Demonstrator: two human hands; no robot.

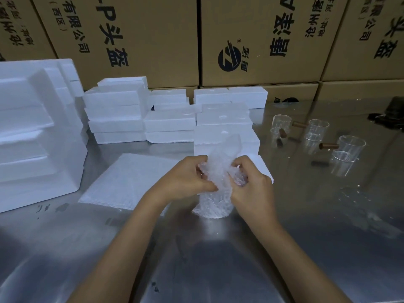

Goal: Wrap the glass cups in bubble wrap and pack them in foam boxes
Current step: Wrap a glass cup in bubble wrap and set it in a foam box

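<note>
- The left hand (188, 178) reaches in from the lower left with its forearm slanting up across the desk (306, 248); its fingers are curled and pinch the left side of the bubble wrap (215, 193) near the top of the bundle.
- The right hand (251, 184) comes in from the lower right, its fingers bent inward and gripping the wrap's right side, the thumb tucked against the crinkled film.
- Between the two hands stands a glass cup (215, 206) inside the wrap, upright with its base on the desk; the loose top of the film rises above the fingers.
- A flat stack of bubble wrap sheets (122, 182) lies on the desk just left of the left wrist.
- Right behind the bundle sits an open foam box (225, 141), with more small foam boxes (118, 110) stacked in rows further back and to the left.
- A large moulded foam piece (37, 136) stands at the far left.
- Three bare glass cups with brown handles (314, 133) wait well apart to the right, on the shiny metal.
- Printed cardboard cartons (251, 40) form the wall behind.
</note>
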